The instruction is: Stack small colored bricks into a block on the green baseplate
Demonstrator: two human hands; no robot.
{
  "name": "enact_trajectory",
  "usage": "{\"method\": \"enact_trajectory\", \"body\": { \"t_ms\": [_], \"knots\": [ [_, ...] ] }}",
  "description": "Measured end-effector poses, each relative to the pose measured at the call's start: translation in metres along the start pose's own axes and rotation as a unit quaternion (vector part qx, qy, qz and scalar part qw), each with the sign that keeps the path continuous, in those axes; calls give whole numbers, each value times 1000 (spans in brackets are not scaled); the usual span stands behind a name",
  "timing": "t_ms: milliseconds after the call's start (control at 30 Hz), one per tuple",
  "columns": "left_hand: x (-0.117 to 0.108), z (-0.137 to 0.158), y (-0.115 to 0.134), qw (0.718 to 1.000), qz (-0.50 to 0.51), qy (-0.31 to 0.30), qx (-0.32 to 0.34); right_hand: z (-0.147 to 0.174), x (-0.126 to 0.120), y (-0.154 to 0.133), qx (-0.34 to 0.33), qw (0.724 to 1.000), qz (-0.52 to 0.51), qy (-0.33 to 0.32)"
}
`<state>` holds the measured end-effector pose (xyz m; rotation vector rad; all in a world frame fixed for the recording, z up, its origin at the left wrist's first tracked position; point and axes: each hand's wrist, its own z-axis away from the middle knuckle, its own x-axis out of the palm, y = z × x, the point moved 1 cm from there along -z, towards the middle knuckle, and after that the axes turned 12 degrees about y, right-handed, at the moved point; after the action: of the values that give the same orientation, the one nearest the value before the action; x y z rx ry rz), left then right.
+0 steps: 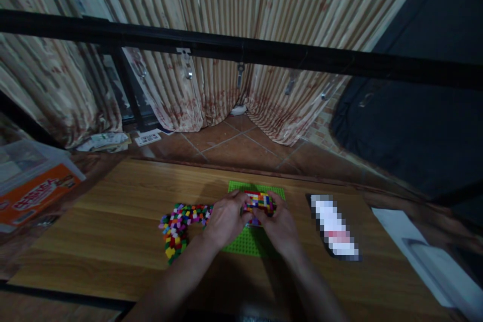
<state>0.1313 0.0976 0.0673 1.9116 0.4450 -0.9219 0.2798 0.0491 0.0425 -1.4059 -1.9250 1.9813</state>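
Observation:
A block of many-coloured toy bricks (260,202) stands on a green baseplate (245,244) at the middle of the table. My left hand (226,216) has its fingers closed against the block's left side. On the right side, my right hand (281,221) grips it with fingers curled round the far corner and the thumb at the front. The hands partly hide the block's lower front. Left of my left hand lies a curved heap of loose coloured bricks (175,229).
A phone with a blurred screen (335,229) lies right of the baseplate on the wooden table (105,221). White sheets (411,251) are at the right edge. An orange-labelled plastic box (37,186) stands at the left. A black bar (211,43) crosses before the curtains.

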Motion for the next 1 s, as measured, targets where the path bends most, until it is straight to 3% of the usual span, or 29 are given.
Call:
{"method": "enact_trajectory", "body": {
  "t_ms": [800, 1000],
  "knots": [
    [2, 0, 2, 1000, -2, -2, 0, -5, -1, -3, -11, 999, 33, -7],
    [-22, -7, -13, 999, 22, -41, -21, -5, -5, 2, 13, 1000, 6, -26]
  ]
}}
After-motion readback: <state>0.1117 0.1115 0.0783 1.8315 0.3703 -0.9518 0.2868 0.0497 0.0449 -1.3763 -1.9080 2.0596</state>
